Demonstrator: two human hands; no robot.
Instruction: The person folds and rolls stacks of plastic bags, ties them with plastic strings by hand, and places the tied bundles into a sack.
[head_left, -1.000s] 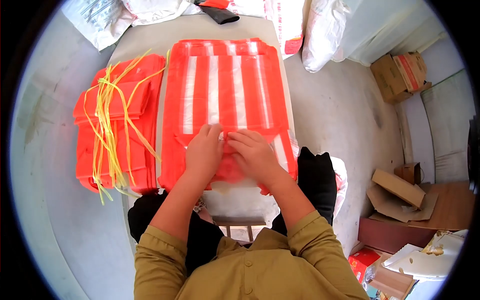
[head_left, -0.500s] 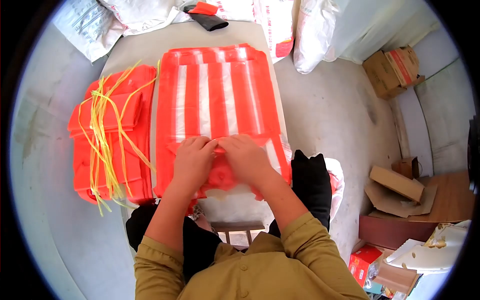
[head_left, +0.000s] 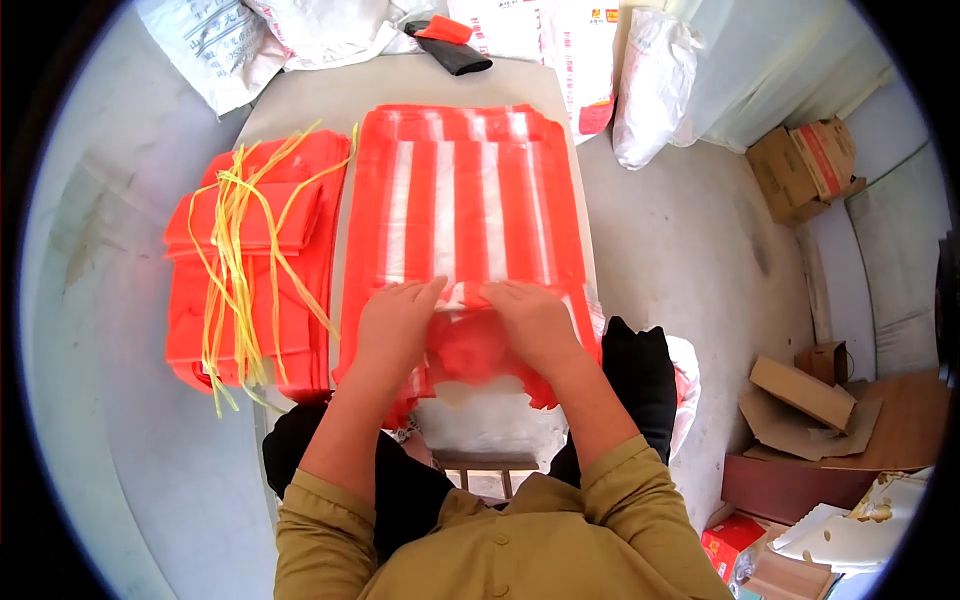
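A stack of red-and-white striped plastic bags (head_left: 465, 200) lies flat in front of me, its stripes running away from my body. My left hand (head_left: 398, 322) is on the near part of the top bag, fingers curled into the plastic. A short gap to the right, my right hand (head_left: 532, 325) grips the same bag, fingers bent over it. Between the hands the red film is bunched and blurred. To the left sits a folded pile of red plastic bags (head_left: 190, 300), with a bundle of yellow ties (head_left: 232, 250) draped over it.
The work table (head_left: 330, 75) carries both piles. White printed sacks (head_left: 325, 30) and a black-and-red item (head_left: 455, 50) lie at its far end. A white wrapped bundle (head_left: 655, 90) stands beyond the right corner. Cardboard boxes (head_left: 800, 165) and opened cartons (head_left: 800, 395) are on the right.
My hands have moved a little apart, opening a gap between the fingertips over the bag. The whole view has shifted, so the table appears farther right.
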